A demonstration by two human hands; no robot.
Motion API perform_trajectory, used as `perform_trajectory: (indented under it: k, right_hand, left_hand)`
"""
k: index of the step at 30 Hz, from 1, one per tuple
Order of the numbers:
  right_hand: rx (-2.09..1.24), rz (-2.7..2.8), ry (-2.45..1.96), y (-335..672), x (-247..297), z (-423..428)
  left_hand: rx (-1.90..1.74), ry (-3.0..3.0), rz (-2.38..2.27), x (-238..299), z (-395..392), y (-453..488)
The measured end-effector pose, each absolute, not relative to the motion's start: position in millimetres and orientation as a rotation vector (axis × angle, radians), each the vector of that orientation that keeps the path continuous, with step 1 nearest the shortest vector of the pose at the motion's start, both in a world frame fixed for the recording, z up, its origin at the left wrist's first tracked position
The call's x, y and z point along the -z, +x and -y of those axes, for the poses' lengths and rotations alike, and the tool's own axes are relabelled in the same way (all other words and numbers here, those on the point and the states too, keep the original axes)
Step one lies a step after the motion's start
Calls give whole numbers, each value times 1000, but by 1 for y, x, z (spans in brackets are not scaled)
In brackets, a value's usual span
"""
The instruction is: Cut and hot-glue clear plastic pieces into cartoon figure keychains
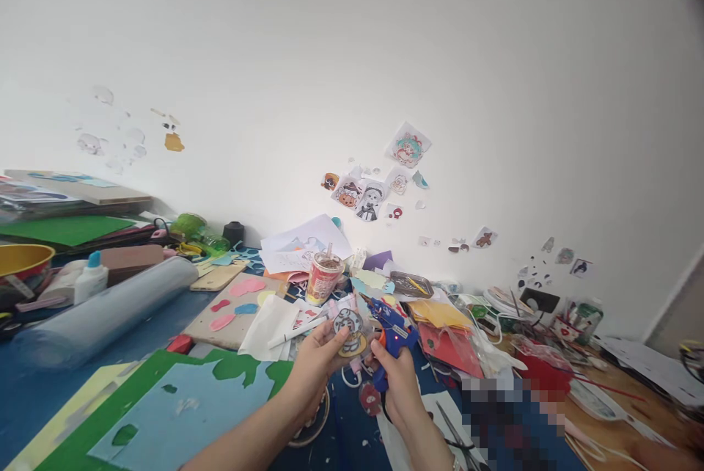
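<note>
Blue glue gun (392, 321): right hand (397, 374) is gripping it; its barrel is slanting up-left from those fingers.
Character cutout (346, 327): left hand (314, 361) is pinching it roughly upright, left of the right hand's fingers.

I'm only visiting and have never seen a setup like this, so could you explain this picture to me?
There's no machine here, just a person working bare-handed. The single picture comes from a camera worn on their head, looking forward and down. The left hand holds a small cartoon-character cutout; the right hand grips a blue glue gun. On the cluttered blue work surface lie a light-blue craft sheet, a clear plastic roll, a drink cup with a straw and a white squeeze bottle. Drawings are on the wall behind.
</note>
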State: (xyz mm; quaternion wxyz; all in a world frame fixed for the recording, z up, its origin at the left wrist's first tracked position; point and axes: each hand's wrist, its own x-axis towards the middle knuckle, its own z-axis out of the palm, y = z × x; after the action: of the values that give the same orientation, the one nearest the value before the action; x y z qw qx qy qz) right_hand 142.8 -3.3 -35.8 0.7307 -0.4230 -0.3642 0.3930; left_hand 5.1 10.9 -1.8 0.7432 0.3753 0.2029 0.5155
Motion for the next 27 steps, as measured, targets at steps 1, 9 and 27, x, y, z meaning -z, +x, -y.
perform_trajectory:
  k: [1, 9, 27]
  right_hand:
    - [-866, 780, -940, 142, 36, 3]
    - [-829, 821, -934, 143, 36, 5]
    - [-828, 914, -905, 147, 39, 6]
  left_hand:
    - [-1139, 819, -454, 3, -11, 5]
    - [-1144, 832, -481, 6, -13, 7]
    - [-1153, 961, -574, 8, -19, 6]
